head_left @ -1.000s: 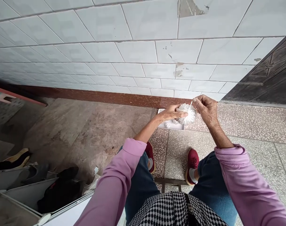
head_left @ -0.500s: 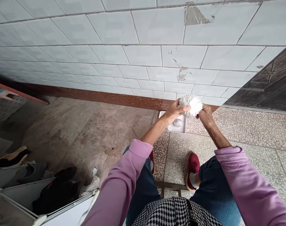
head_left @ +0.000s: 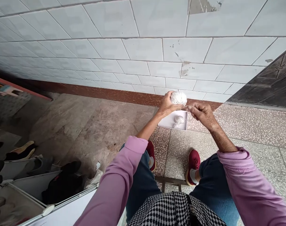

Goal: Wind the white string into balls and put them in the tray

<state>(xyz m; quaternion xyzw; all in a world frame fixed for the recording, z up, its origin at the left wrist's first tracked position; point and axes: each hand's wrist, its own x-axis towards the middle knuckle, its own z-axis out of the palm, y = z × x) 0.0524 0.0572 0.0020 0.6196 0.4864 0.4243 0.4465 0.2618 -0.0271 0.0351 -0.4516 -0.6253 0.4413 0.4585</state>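
Resting in the left hand, a ball of white string is held up at the far edge of a pale tray, in front of the reddish-brown skirting. The left hand is partly open, its fingers curved around the ball's left side and the thumb laid along the lower edge. A thin strand runs from the ball to the right hand, which is closed to a pinch, thumb and forefinger together on the strand and the other fingers curled in.

Below the ball, the tray lies on the floor with two smaller balls inside, a larger one and, just beside it, a little one. Nearer the person, two red shoes stand apart on speckled tiles, with a bar low between the legs. Rolled purple sleeves, jeans and a checked cloth show in front. White wall tiles rise beyond the skirting, meeting a dark door on the right. At lower left stands a rack with dark items in it.
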